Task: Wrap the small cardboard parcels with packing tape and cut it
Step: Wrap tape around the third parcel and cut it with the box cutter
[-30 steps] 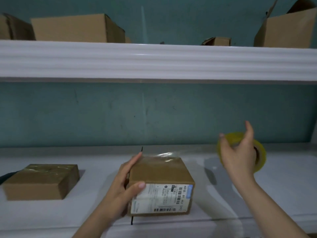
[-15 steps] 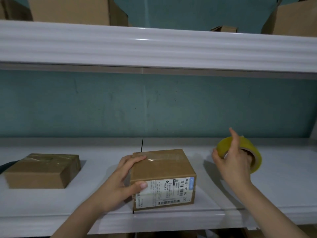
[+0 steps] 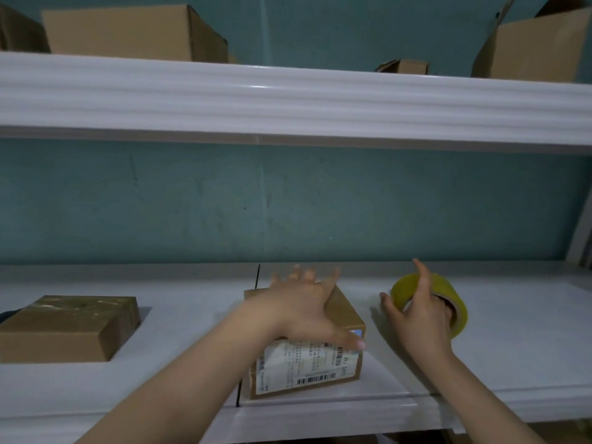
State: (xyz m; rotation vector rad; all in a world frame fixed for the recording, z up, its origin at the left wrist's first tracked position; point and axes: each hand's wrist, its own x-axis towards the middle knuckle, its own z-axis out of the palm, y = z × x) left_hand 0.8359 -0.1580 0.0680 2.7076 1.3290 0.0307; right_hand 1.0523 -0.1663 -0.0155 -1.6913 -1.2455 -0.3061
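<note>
White shelf [image 3: 512,347], taping underway.
Left hand [image 3: 301,309] lay spread flat on the parcel [image 3: 346,315]; right hand [image 3: 419,318] gripped the tape roll [image 3: 400,288] just beside, rightward.

Labelled parcel [image 3: 346,318] mid-shelf [image 3: 512,347], taped parcel [image 3: 69,328] well left, tape roll [image 3: 407,288] just right.

White lower shelf [image 3: 512,357]; white ribbed upper shelf [image 3: 288,104] bearing large cardboard boxes at left [image 3: 128,33] and right [image 3: 541,49], one small box [image 3: 405,66] between; teal wall [image 3: 288,203] behind.
</note>
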